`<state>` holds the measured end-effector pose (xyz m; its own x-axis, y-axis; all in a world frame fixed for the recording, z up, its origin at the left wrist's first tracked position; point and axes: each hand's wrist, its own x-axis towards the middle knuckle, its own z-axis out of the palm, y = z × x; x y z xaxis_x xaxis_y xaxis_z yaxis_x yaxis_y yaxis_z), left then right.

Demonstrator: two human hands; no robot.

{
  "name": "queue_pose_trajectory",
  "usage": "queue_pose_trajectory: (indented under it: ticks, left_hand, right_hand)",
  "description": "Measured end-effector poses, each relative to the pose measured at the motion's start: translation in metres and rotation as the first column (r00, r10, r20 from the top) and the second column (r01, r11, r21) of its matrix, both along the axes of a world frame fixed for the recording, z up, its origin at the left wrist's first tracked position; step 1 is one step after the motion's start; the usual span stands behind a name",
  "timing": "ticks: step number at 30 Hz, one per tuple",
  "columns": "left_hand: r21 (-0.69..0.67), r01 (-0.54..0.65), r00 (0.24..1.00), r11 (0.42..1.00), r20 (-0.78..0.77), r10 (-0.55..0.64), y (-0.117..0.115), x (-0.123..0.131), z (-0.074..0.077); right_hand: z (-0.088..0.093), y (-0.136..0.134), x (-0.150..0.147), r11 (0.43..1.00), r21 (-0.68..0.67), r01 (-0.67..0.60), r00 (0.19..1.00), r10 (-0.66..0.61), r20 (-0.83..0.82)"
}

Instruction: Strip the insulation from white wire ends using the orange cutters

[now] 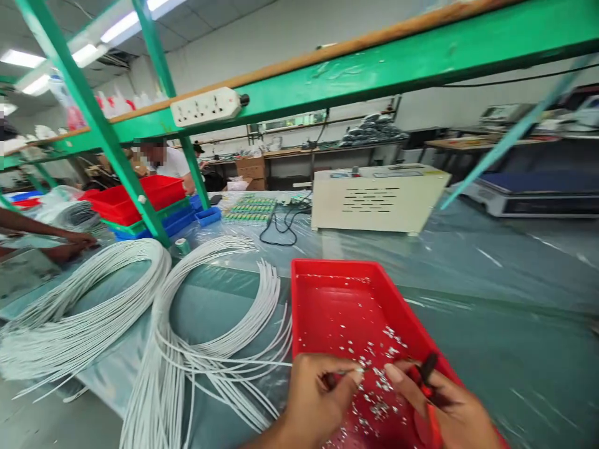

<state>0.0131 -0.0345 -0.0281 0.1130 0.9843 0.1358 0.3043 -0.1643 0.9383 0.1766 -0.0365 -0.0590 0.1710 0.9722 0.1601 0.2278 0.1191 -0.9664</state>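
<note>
My left hand (322, 390) is closed in a pinch over the red tray (339, 312), thumb against forefinger. A white cable (262, 362) runs from the coil into this hand, and a small pale tip shows at the fingertips. My right hand (449, 405) is wrapped round a hand tool with red and black handles (428, 368); its jaws are hidden, so its exact kind is unclear. Both hands are close together, fingertips a little apart. Many small shiny metal pieces (380, 408) lie scattered on the tray floor beneath them.
Coiled white cables (161, 312) lie left of the tray, beside another coil (140, 249). A cream machine (374, 199) stands behind it. Green posts (112, 143) rise at left near stacked red bins (140, 199). Another person's hands (77, 243) are at the far left.
</note>
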Motion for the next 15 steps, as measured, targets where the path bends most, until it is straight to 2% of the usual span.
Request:
queue_pose_trajectory:
  ticks: [4,15]
  left_hand:
    - [0.002,-0.071,0.993,0.997,0.092,0.071,0.002,-0.003,0.002]
    - [-0.079,0.052,0.981,0.996,0.189,-0.036,0.005,-0.006,0.012]
  right_hand:
    - [0.009,-0.001,-0.001,0.995,0.080,-0.064,0.985,0.049,0.168]
    - [0.017,-0.007,-0.007,0.975,0.202,-0.090,0.852,-0.030,0.523]
